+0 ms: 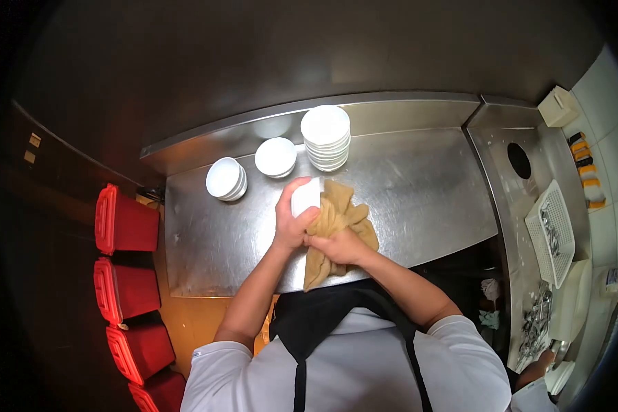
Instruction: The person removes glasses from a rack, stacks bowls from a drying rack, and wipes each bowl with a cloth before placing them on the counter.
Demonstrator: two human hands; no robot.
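Note:
In the head view, my left hand (290, 218) is closed around a small white bowl (306, 196), tilted on its side above the steel table. My right hand (341, 246) grips a tan cloth (338, 208) that is bunched against the bowl's right side and hangs toward the table's front edge. The cloth hides part of the bowl and some of my right fingers. Just beyond my hands stands a tall stack of white bowls (327, 141). Shorter stacks of white bowls sit to its left, one in the middle (276, 158) and one farther left (226, 178).
The steel table (419, 185) backs onto a dark wall. Several red lidded bins (134, 223) line the left side. At right, a steel counter holds a white basket (553, 233) with cutlery and a pile of loose cutlery (534, 326). Another person's hand (535, 369) is at lower right.

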